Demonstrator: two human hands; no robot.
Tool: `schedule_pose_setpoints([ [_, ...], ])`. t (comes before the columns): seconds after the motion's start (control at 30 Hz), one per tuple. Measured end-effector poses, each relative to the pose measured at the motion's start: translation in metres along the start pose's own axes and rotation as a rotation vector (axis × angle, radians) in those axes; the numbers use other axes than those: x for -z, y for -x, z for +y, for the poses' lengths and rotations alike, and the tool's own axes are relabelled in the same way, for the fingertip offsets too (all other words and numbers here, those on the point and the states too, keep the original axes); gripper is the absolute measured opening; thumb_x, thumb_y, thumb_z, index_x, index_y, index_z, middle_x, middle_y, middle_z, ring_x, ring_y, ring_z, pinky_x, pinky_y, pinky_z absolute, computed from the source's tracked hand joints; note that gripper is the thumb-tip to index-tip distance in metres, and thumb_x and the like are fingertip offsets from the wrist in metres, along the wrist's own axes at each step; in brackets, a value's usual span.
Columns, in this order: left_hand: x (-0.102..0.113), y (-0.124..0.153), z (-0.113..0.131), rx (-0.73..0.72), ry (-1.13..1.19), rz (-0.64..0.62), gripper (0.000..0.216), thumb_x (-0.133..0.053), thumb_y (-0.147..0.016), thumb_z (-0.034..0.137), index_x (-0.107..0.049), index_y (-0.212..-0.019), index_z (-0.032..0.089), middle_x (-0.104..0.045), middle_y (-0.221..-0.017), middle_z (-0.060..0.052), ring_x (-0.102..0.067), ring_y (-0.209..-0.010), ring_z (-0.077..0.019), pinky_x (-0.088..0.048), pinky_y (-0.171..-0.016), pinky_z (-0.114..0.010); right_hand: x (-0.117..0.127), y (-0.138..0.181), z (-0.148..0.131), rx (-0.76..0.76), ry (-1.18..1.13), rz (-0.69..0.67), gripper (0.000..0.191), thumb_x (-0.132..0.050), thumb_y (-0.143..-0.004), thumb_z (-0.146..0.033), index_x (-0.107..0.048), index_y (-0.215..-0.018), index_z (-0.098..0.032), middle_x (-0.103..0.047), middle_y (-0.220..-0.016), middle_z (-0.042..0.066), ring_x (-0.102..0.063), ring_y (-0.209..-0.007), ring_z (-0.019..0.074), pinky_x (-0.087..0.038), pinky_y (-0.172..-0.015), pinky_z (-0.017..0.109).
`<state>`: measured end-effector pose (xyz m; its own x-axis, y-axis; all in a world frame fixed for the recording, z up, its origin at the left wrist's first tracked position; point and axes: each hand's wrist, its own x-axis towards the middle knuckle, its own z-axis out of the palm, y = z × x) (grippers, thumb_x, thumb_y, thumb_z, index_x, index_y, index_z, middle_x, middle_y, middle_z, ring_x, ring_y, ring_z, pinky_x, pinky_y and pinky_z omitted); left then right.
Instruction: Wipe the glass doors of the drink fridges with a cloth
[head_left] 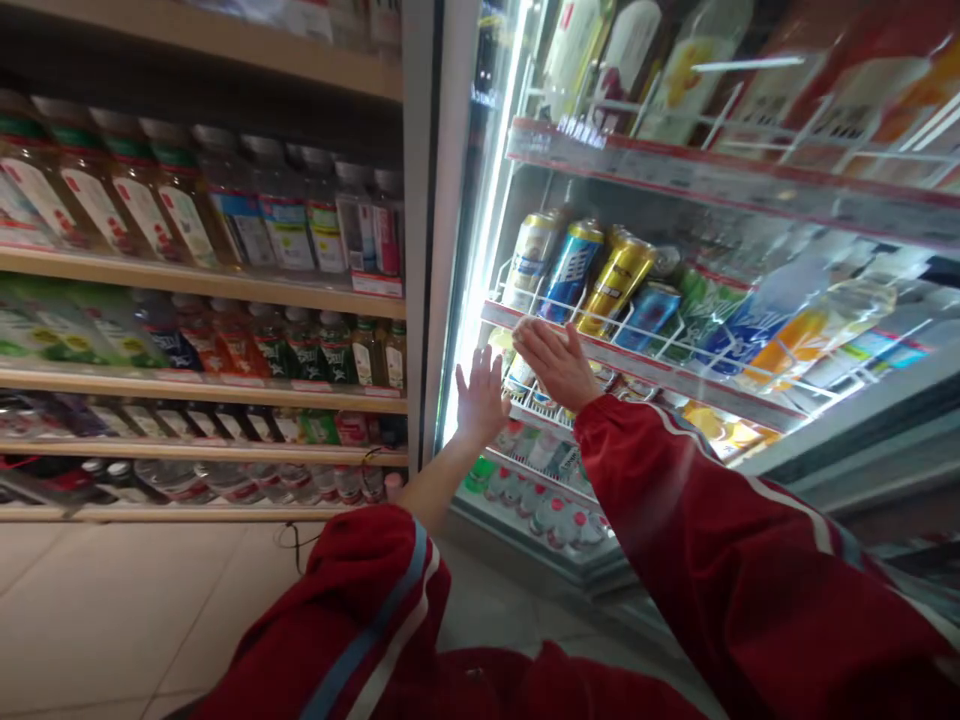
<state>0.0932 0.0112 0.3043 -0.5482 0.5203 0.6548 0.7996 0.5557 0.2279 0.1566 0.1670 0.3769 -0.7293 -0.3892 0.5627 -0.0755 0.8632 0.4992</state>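
Note:
In front of a lit glass-fronted drinks cooler, my left hand (482, 398) is raised with its fingers spread and nothing in it. To its right, my right hand (556, 362) is stretched out flat, also holding nothing. Both are near the cooler's glass; whether they touch it I cannot tell. Just above my right hand stands a row of cans: a silver can (529, 258), a blue can (571, 270) and a gold can (615, 285). A smaller blue can (649, 315) is to their right. My right hand covers part of the shelf front.
Open wooden shelves (202, 283) with rows of bottled drinks stand on the left. A grey upright (422, 250) divides them from the cooler. Orange drink bottles (817, 330) lean on the cooler's middle shelf. A black cable (294, 540) hangs near the tiled floor (97, 610).

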Motion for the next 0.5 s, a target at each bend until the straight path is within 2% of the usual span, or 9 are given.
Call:
schedule_pose_setpoints([
  [0.1,0.001,0.002,-0.01,0.018,-0.019,-0.027,0.068,-0.052,-0.082,0.027,-0.027,-0.142,0.009,-0.021,-0.153,-0.018,-0.012,-0.143,-0.0278,-0.012,-0.114,-0.056,-0.011,0.009,-0.013,0.062,-0.013,-0.013,0.046,-0.04,-0.092,-0.012,-0.041,-0.137,-0.019,-0.047,-0.142,0.009,-0.035,-0.137,0.0219,-0.009,-0.116,0.054],
  [0.2,0.006,0.001,-0.021,0.02,-0.042,-0.038,0.067,-0.052,-0.082,0.027,-0.027,-0.142,0.01,-0.021,-0.152,-0.018,-0.012,-0.143,-0.0278,-0.013,-0.114,-0.056,-0.012,-0.001,-0.015,0.091,-0.019,-0.023,0.047,-0.041,-0.091,-0.01,-0.042,-0.137,-0.019,-0.048,-0.141,0.009,-0.037,-0.136,0.0214,-0.01,-0.117,0.054],
  [0.4,0.009,-0.001,-0.034,0.007,-0.052,-0.002,0.071,-0.053,-0.08,0.026,-0.024,-0.143,0.011,-0.02,-0.153,-0.018,-0.011,-0.143,-0.0286,-0.012,-0.114,-0.057,0.001,-0.066,0.0,-0.08,-0.018,0.054,0.053,-0.04,-0.09,-0.011,-0.035,-0.142,-0.019,-0.036,-0.149,0.009,-0.022,-0.143,0.0236,0.0,-0.117,0.057],
  [0.5,0.006,0.005,-0.038,-0.007,-0.047,0.007,0.074,-0.054,-0.079,0.026,-0.022,-0.144,0.012,-0.021,-0.153,-0.018,-0.01,-0.144,-0.0278,-0.013,-0.114,-0.057,-0.001,-0.088,-0.004,-0.069,-0.044,0.038,0.055,-0.039,-0.089,-0.009,-0.034,-0.143,-0.019,-0.034,-0.15,0.009,-0.021,-0.143,0.023,0.001,-0.117,0.056],
])
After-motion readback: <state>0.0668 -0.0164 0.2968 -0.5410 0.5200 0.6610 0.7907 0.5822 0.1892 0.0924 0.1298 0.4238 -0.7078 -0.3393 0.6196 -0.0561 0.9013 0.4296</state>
